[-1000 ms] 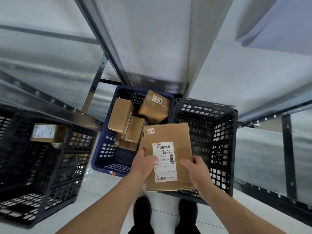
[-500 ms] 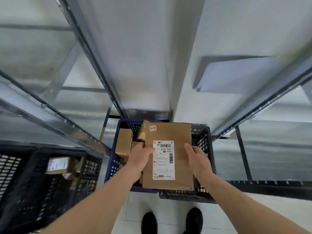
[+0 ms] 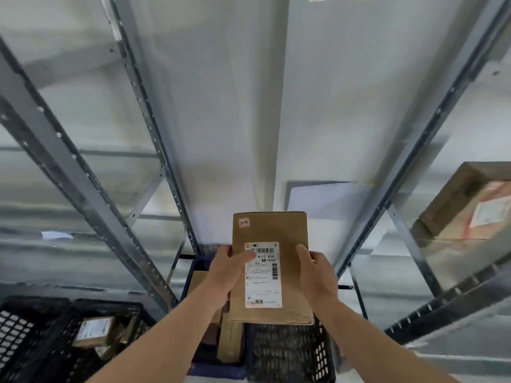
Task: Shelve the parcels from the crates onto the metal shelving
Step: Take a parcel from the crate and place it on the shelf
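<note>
Parcel point(image 3: 269, 268), flat brown box with label up, is now lifted clear above the crates point(image 3: 287, 352) to shelf height, left hand point(image 3: 229, 268) and right hand point(image 3: 315, 272) gripping its sides, so placing on metal shelving point(image 3: 414, 172) likely comes next.

We've got a flat cardboard parcel point(image 3: 269, 268) held up by both edges, left hand point(image 3: 226, 269) with its thumb on the shipping label point(image 3: 263, 275), right hand point(image 3: 315, 272) gripping opposite. Below our fingers sit a blue crate point(image 3: 193, 272) and black crates point(image 3: 36, 335); metal shelving point(image 3: 83, 183) beyond the fingertips.
</note>
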Demonstrator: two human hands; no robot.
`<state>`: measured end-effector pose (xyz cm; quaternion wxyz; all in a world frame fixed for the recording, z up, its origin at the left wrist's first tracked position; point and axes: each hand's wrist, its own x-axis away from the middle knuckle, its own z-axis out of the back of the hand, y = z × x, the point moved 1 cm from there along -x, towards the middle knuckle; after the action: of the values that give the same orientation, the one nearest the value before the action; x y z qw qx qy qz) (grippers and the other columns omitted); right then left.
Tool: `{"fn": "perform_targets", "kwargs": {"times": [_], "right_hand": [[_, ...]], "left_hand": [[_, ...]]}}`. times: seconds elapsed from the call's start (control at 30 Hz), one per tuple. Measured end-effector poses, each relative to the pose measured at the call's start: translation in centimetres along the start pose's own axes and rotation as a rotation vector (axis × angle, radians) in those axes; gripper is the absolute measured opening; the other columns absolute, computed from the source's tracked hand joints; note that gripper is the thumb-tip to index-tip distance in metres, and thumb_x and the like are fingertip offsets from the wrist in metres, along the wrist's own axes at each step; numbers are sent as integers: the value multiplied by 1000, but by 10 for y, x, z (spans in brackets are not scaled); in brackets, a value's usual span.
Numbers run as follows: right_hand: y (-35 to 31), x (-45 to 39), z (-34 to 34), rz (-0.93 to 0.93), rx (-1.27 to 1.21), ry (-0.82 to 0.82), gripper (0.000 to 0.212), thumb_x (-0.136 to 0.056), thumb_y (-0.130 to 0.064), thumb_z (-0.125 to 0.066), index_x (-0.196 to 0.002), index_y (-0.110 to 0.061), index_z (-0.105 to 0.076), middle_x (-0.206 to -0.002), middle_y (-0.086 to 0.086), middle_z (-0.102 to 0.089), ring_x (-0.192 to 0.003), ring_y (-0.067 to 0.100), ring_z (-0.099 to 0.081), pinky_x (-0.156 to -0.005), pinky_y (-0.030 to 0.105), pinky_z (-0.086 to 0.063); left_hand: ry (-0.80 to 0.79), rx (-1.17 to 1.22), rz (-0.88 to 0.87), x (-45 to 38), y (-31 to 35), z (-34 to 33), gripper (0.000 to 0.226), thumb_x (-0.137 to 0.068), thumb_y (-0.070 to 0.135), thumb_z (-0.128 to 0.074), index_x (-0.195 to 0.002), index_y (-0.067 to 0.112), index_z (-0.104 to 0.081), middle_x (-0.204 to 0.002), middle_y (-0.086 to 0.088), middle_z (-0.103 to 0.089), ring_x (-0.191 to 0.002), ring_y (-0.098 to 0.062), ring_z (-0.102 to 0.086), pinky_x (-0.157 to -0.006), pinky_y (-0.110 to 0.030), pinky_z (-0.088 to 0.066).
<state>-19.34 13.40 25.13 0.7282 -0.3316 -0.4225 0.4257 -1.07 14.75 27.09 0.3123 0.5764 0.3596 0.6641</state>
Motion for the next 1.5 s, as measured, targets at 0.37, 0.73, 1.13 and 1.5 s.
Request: {"fn": "perform_targets", "kwargs": {"times": [0.37,0.73,1.13,1.5], "right_hand": [[-9,84,111,140,-38,62,34,-99,-55,-44,-114,-26,-50,-88,-17,-55,-79,3,-52,-74,33,-41],[16,153,176,134,-22,249,30,-100,-53,-43,-112,-26,-48,-86,-13,-56,-76,7,-53,-68,31,-43],[56,228,241,61,-90,548,56,-101,-60,-33,-136,-21,-52,-123,9,-63,-101,25,-52,-84,36,-39],[87,271,337,-1,-63,721,50,-103,-58,-24,-95,-22,-57,-99,8,-58,-92,26,-50,-80,34,-35]], "left_hand": [[46,-11,-122,114,27,-55,51,-87,30,-71,-129,22,-43,-107,-6,-71,-91,-26,-68,-58,-36,-49],[-155,-109,-163,175,32,-87,59,-72,51,-70,-118,21,-50,-99,-8,-76,-93,-32,-72,-81,-51,-57],[-370,-201,-229,226,17,-140,53,-81,55,-66,-117,19,-50,-105,-8,-72,-97,-30,-67,-90,-60,-50],[-658,-286,-265,265,9,-246,50,-85,60,-62,-123,29,-51,-111,-4,-70,-103,-29,-64,-84,-52,-49]]}}
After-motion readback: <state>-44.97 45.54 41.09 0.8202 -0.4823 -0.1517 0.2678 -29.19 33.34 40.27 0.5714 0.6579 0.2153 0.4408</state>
